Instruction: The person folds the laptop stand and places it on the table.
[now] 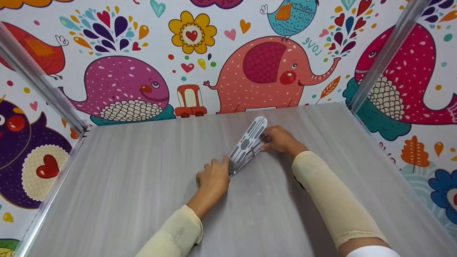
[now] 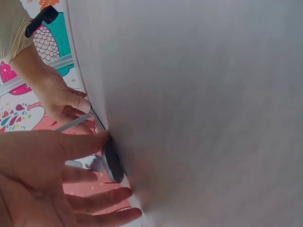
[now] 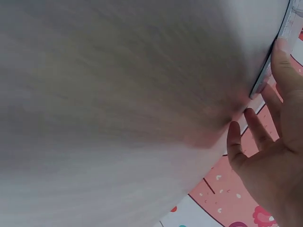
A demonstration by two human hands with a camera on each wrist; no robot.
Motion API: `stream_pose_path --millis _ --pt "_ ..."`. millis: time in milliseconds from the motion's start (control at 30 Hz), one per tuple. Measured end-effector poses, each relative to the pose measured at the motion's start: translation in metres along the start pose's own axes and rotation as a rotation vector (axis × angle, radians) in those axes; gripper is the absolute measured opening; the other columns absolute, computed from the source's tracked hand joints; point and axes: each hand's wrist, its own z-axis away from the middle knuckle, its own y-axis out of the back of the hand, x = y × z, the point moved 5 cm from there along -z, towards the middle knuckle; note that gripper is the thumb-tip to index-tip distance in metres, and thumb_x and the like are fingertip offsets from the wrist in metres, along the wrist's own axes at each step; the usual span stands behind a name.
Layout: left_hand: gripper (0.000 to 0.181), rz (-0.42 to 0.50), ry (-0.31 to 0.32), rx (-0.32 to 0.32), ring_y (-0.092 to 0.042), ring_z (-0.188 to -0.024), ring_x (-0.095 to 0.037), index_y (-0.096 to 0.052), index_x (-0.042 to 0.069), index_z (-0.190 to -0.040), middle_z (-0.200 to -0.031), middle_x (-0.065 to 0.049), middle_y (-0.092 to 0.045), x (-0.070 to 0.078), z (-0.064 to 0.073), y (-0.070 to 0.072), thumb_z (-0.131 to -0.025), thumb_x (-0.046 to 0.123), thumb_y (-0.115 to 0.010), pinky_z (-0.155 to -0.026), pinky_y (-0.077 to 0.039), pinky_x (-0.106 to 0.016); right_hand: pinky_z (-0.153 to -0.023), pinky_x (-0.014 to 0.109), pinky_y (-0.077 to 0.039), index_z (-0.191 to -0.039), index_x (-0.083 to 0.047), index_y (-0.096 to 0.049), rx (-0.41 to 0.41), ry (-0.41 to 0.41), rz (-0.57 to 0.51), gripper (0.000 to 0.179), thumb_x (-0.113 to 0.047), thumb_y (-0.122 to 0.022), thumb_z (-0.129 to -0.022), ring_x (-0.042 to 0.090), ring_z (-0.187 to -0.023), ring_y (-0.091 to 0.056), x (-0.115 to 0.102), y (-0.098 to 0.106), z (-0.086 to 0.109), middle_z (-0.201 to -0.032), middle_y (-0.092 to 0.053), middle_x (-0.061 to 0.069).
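Note:
A grey hinged folding stand with a long slotted upper plate stands partly raised, its lower bar on the table. At the near hinge end, my left hand holds the stand between thumb and forefinger. The left wrist view shows the thumb beside a dark rounded end piece, the other fingers spread. My right hand grips the far end of the lower bar by its sides. In the right wrist view, the right thumb lies along the bar's thin edge, with the remaining fingers loosely bent near the tabletop.
The table has a pale wood-grain top. Behind it and at both sides rises a wall printed with cartoon animals. Metal posts stand at the two back corners.

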Motion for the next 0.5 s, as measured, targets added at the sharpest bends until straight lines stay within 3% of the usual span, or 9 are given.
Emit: stream_pose_path --millis 233,500 --pt "0.067 -0.001 0.047 -0.072 -0.067 -0.103 -0.042 -0.054 0.020 -0.148 -0.114 -0.020 -0.069 -0.0007 -0.0047 -0.0037 -0.087 0.028 -0.081 -0.083 -0.050 -0.072 -0.112 0.047 -0.044 -0.138 -0.020 -0.066 0.023 0.015 0.014 0.068 -0.036 -0.089 -0.076 0.026 -0.115 -0.055 0.0043 -0.0035 -0.0027 -0.123 -0.071 0.001" --pt "0.067 -0.047 -0.008 -0.071 -0.066 -0.112 -0.042 -0.055 0.019 -0.148 -0.121 -0.018 -0.071 -0.0042 -0.0094 0.0002 -0.087 0.029 -0.081 -0.098 -0.037 -0.079 -0.091 0.039 -0.052 -0.128 -0.015 -0.073 0.028 0.017 -0.013 0.063 -0.033 -0.093 -0.071 0.024 -0.098 -0.059 0.0025 -0.0003 -0.0023 -0.103 -0.072 0.002"
